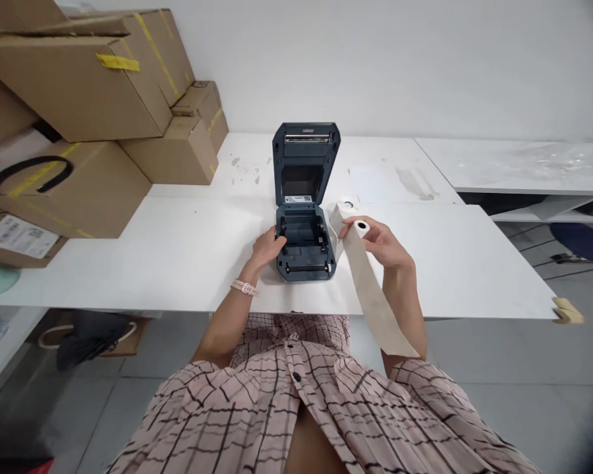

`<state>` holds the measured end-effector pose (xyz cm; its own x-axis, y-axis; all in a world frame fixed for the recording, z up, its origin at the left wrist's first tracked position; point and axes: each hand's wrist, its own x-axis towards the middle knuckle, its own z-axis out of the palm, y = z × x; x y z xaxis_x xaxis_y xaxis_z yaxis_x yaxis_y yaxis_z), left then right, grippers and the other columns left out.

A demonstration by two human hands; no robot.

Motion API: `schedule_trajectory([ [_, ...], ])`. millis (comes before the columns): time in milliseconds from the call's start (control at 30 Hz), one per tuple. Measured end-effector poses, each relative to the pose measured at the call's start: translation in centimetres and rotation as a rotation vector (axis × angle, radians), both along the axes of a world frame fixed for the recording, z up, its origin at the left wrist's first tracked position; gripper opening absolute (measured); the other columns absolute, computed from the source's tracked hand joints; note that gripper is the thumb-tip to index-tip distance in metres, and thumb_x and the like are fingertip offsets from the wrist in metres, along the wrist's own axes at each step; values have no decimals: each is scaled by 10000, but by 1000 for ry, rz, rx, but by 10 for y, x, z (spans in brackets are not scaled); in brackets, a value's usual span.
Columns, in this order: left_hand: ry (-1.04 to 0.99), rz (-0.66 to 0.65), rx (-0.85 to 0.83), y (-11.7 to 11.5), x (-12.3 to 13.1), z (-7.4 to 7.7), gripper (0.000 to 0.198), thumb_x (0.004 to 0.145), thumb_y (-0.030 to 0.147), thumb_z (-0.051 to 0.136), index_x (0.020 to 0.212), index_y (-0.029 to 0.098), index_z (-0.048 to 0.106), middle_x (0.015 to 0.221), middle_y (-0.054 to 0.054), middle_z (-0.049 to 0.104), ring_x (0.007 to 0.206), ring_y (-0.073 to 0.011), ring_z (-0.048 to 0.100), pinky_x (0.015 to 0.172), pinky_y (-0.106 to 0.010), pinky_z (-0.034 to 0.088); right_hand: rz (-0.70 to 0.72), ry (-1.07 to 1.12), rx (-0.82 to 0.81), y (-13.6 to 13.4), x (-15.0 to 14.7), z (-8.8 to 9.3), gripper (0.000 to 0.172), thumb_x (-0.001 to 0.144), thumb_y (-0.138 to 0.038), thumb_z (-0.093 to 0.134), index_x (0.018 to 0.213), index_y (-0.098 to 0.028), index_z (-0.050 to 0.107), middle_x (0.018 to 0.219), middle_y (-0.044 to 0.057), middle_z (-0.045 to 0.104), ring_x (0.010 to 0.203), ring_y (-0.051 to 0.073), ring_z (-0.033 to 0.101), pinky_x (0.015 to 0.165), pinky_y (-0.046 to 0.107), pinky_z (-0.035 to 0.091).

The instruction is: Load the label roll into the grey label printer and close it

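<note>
A dark label printer (304, 253) stands on the white table with its lid (306, 155) tipped up and back. Its inner bay is bare, with the roll holders showing. My left hand (268, 249) grips the printer's left side, thumb over the rim. My right hand (383, 240) is closed around a small roll of label paper (361, 227), just right of the printer. From this roll a long loose strip (378, 299) hangs past the table's front edge towards my right forearm. Behind my right fingers, a second white roll (344, 208) rests on the table beside the printer.
Cardboard boxes (89, 85) are stacked at the left, with a black looped strap (32, 172) on one. The white table (178, 263) ends at a front right corner with a tan corner guard (567, 311). Clear plastic (548, 161) lies back right. A dark blue stool seat (583, 242) shows beyond.
</note>
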<state>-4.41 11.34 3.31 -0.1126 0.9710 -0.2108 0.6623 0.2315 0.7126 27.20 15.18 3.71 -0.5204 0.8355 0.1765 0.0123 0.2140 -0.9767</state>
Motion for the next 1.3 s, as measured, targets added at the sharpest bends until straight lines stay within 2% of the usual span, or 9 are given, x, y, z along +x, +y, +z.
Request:
schedule_trajectory([
  [133, 1, 3, 7, 1, -1, -2, 451, 869, 315, 463, 1275, 218, 635, 1214, -110, 749, 1075, -333, 689, 879, -409, 516, 255, -312, 322, 4, -67, 50, 496, 970, -414, 640, 1440, -271, 563, 1298, 102, 707, 1127, 271, 678, 934, 414, 553],
  [267, -14, 13, 3, 0, 0, -1, 431, 879, 301, 448, 1258, 213, 633, 1169, -111, 750, 1036, -317, 694, 853, -401, 518, 225, -871, 473, 17, -125, 41, 571, 964, -220, 563, 1529, -201, 479, 1322, 170, 698, 1185, 361, 665, 973, 512, 534],
  [333, -18, 22, 1, -1, 1, -1, 419, 888, 305, 445, 1248, 211, 638, 1136, -110, 753, 1005, -306, 695, 849, -395, 521, 184, -967, 484, 19, -134, 28, 633, 954, -188, 559, 1572, -178, 420, 1336, 190, 694, 1209, 380, 660, 972, 525, 540],
  [467, -61, 17, 28, -3, 1, -2, 446, 885, 303, 456, 1284, 214, 635, 1144, -109, 756, 982, -305, 695, 852, -404, 524, 123, -796, 584, 0, -118, 15, 565, 979, -172, 514, 1543, -186, 474, 1480, 157, 621, 1329, 356, 595, 1049, 547, 530],
  [633, -126, 41, 73, -4, 0, -8, 494, 858, 280, 467, 1314, 205, 643, 1209, -114, 754, 1039, -314, 694, 884, -414, 524, 121, -662, 676, -60, -87, 5, 417, 1068, -322, 465, 1447, -207, 599, 1530, 128, 597, 1453, 316, 526, 1171, 568, 470],
  [733, -189, 55, 77, -4, -1, -13, 523, 859, 292, 489, 1355, 207, 632, 1163, -108, 772, 1015, -301, 703, 887, -409, 530, 121, -706, 715, -92, -76, -7, 714, 961, -568, 643, 1576, -262, 445, 1670, 120, 416, 1557, 338, 384, 1251, 626, 350],
  [833, -282, 79, 82, -5, -1, -17, 566, 868, 335, 549, 1413, 193, 598, 1178, -118, 771, 1020, -287, 705, 905, -397, 533, 95, -757, 744, -108, -74, -17, 991, 842, -560, 794, 1649, -285, 289, 1713, 119, 318, 1584, 357, 320, 1268, 646, 299],
  [1033, -369, 150, 78, -10, 1, -22, 783, 864, 593, 656, 1524, 206, 489, 1416, -172, 656, 1178, -313, 661, 961, -398, 525, -113, -664, 770, -113, -85, -32, 681, 935, -110, 577, 1571, -321, 456, 1554, 62, 580, 1485, 311, 502, 1218, 623, 389],
  [1300, -544, 131, 83, -6, 4, -26, 762, 838, 589, 710, 1475, 214, 523, 1492, -159, 612, 1300, -307, 628, 1022, -398, 530, -139, -563, 728, -108, -82, -38, 473, 1018, -194, 519, 1460, -344, 592, 1500, 29, 635, 1441, 278, 555, 1197, 600, 428],
])
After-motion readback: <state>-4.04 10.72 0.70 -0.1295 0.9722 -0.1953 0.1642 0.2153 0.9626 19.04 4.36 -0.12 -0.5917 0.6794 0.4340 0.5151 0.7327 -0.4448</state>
